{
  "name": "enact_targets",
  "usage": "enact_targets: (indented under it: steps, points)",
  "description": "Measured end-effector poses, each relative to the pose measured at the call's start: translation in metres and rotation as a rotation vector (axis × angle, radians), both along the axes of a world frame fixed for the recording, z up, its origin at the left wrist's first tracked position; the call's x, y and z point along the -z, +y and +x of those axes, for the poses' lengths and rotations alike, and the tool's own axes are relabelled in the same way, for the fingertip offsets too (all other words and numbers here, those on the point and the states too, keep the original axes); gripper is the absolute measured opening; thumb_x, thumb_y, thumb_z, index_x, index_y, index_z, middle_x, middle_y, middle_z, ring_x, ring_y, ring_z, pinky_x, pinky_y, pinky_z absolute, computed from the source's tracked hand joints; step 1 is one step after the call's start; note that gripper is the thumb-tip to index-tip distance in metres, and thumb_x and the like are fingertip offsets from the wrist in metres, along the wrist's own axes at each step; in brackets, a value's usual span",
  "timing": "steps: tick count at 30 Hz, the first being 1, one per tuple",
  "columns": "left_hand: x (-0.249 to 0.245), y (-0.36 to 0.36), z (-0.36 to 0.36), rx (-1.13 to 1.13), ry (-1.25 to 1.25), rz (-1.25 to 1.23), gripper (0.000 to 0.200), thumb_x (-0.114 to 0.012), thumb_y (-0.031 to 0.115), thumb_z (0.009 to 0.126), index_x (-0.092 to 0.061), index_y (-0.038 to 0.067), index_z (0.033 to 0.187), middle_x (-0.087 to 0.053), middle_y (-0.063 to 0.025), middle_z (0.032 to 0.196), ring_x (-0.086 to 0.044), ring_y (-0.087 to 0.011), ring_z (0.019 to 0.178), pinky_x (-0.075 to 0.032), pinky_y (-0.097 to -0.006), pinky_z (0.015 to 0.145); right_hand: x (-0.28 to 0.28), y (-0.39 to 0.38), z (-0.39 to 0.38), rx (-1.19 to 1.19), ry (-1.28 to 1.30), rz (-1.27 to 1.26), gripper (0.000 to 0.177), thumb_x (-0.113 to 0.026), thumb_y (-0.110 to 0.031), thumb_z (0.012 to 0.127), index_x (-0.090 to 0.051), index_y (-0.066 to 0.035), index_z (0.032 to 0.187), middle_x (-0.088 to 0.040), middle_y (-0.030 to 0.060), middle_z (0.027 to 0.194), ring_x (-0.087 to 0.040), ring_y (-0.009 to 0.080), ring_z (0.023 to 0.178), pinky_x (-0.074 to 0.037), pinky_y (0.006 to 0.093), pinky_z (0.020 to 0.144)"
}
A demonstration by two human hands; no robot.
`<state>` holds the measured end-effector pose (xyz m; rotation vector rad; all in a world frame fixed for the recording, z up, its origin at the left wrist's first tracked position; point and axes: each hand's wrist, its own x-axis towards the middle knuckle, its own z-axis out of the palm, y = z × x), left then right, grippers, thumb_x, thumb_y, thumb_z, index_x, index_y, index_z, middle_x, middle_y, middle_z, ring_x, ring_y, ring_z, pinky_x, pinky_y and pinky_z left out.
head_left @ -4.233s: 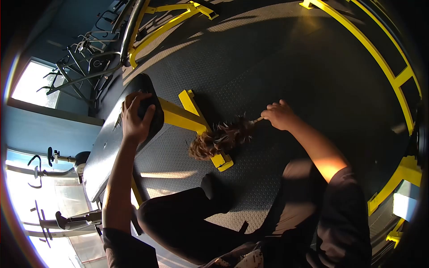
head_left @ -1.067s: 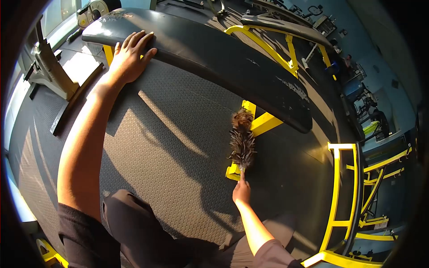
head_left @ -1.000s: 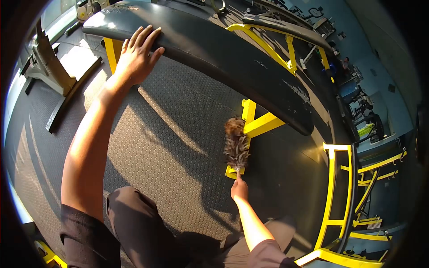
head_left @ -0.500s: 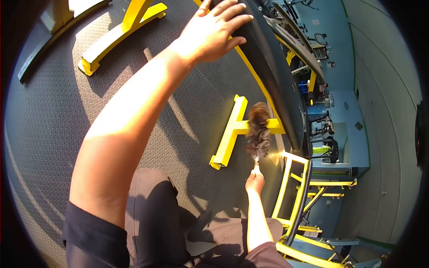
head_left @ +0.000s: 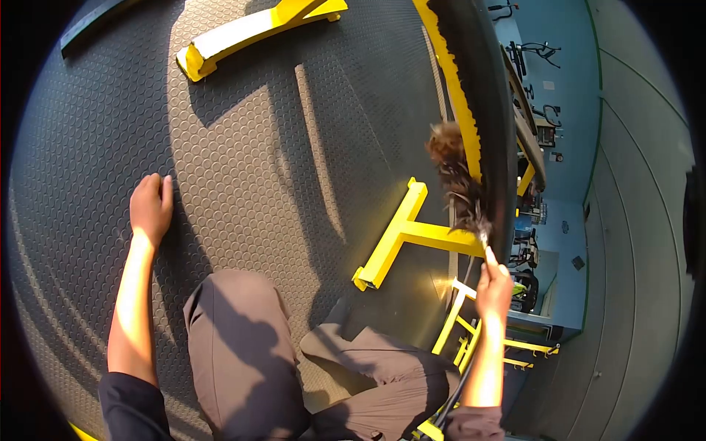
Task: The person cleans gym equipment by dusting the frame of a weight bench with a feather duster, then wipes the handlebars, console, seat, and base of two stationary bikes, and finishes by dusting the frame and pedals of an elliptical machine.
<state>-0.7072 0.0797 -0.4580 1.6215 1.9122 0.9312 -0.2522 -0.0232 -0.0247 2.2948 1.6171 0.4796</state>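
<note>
Head view: a dark, bumpy floor [head_left: 235,147] spreads out below the bench [head_left: 487,95], with bright sun and shade lying across it. The bench has a long black pad, and a yellow strip runs along its bottom side. The person's legs [head_left: 243,345] are bent, low down and apart from the bench. A yellow foot [head_left: 390,239] shaped like a T holds up one end of the bench.

The brown feather duster [head_left: 457,184] is at the bottom side of the bench, near that same end. Its feathers look like they touch the yellow strip, but I can't tell how hard. I think the step in hand is dusting this low side. The next stroke, I'd say, calls for a good grip and feathers laid flat along the strip.

The right hand [head_left: 494,290], just beside the bench end, is wrapped around the duster's thin handle [head_left: 484,239]. The left hand [head_left: 151,207] is well apart from the bench, curled up like a fist, and I can see nothing in it.
</note>
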Motion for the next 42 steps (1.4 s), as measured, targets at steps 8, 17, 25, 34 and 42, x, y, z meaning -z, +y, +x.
enact_targets:
  steps: [8, 17, 25, 34, 42]
  points:
    - [0.000, -0.008, -0.002, 0.069, 0.153, 0.172, 0.023, -0.064, 0.017, 0.091, -0.050, 0.006, 0.076, -0.051, -0.0101, 0.078, -0.054, -0.0304, 0.077, -0.042, -0.0417, 0.070, -0.033, 0.102, -0.066, -0.038, -0.177, -0.363, 0.045, -0.054, -0.005, 0.094, -0.059, -0.015, 0.138, -0.060, 0.0203, 0.087, -0.063, 0.0387, 0.083, -0.051, 0.0471, 0.076]
    - [-0.006, -0.010, -0.008, 0.056, 0.128, 0.168, 0.022, -0.065, 0.017, 0.089, -0.052, 0.007, 0.074, -0.051, -0.0089, 0.077, -0.055, -0.0291, 0.076, -0.042, -0.0413, 0.069, 0.033, 0.142, -0.135, -0.384, -0.059, -0.098, 0.059, -0.055, -0.001, 0.090, -0.045, -0.006, 0.148, -0.053, 0.0209, 0.088, -0.059, 0.0362, 0.081, -0.050, 0.0449, 0.075]
    - [-0.005, -0.009, -0.007, 0.051, 0.121, 0.179, 0.023, -0.066, 0.018, 0.086, -0.052, 0.009, 0.071, -0.051, -0.0076, 0.075, -0.055, -0.0278, 0.074, -0.043, -0.0412, 0.068, 0.063, 0.185, -0.153, -0.500, 0.041, -0.048, 0.058, -0.055, -0.003, 0.092, -0.043, -0.006, 0.149, -0.052, 0.0171, 0.086, -0.055, 0.0323, 0.079, -0.048, 0.0421, 0.075]
    - [-0.004, -0.008, -0.006, 0.048, 0.143, 0.164, 0.022, -0.067, 0.020, 0.085, -0.052, 0.010, 0.071, -0.051, -0.0070, 0.074, -0.055, -0.0268, 0.074, -0.042, -0.0409, 0.068, 0.039, 0.177, -0.151, -0.599, 0.090, -0.084, 0.065, -0.060, 0.001, 0.085, -0.049, -0.016, 0.146, -0.054, 0.0109, 0.085, -0.060, 0.0290, 0.074, -0.052, 0.0399, 0.068]
    - [-0.010, -0.004, -0.004, -0.024, 0.104, 0.086, 0.016, -0.069, 0.021, 0.085, -0.060, 0.008, 0.086, -0.056, -0.0115, 0.103, -0.056, -0.0320, 0.096, -0.049, -0.0426, 0.080, 0.002, 0.160, -0.142, -0.639, 0.305, -0.011, 0.060, -0.060, 0.007, 0.080, -0.059, -0.010, 0.138, -0.056, 0.0107, 0.079, -0.059, 0.0280, 0.067, -0.050, 0.0385, 0.062]
